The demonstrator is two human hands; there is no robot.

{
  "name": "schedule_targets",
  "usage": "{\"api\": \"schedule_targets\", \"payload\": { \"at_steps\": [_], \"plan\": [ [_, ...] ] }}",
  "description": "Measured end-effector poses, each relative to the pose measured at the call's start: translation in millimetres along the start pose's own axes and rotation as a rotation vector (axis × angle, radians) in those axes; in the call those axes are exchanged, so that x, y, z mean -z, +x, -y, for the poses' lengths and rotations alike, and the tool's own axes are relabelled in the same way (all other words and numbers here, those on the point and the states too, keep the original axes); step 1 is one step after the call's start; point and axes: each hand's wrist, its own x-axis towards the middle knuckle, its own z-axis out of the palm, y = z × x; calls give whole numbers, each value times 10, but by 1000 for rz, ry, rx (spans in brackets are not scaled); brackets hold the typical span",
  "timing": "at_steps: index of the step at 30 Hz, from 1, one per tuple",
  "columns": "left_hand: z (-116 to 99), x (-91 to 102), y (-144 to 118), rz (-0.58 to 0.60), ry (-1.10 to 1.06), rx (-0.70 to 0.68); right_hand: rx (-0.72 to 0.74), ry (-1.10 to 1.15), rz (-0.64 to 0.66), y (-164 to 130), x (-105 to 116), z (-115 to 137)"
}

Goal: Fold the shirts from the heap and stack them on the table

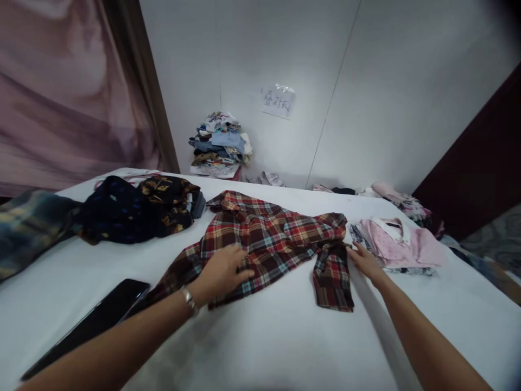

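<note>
A red, brown and teal plaid shirt [277, 239] lies crumpled across the middle of the white table [264, 336]. My left hand [222, 271] rests flat on the shirt's lower left part, fingers spread, with a bracelet at the wrist. My right hand [366, 260] touches the shirt's right side, next to the sleeve that hangs toward me. Neither hand has closed around the cloth.
A folded pink shirt [401, 244] tops a small stack right of my right hand. Dark patterned clothes [138, 209] are heaped at the left. A black phone [93, 323] lies near the front left. Another clothes pile [220, 146] stands against the wall under a paper label [278, 101].
</note>
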Motion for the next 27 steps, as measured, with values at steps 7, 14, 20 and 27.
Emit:
{"api": "schedule_targets", "payload": {
  "at_steps": [7, 14, 20, 27],
  "plan": [
    [42, -308, -281, 13, -15, 108, -19, 308, 102, -414, -229, 248],
    [-55, 286, -428, -134, -467, 173, -45, 636, 110, -452, 75, 409],
    [-299, 74, -977, 314, -502, 106, 70, 19, 3, -185, 91, 561],
    [-309, 210, -665, 334, -722, 131, 403, -157, 156, 404, -463, 1623]
  ]
}}
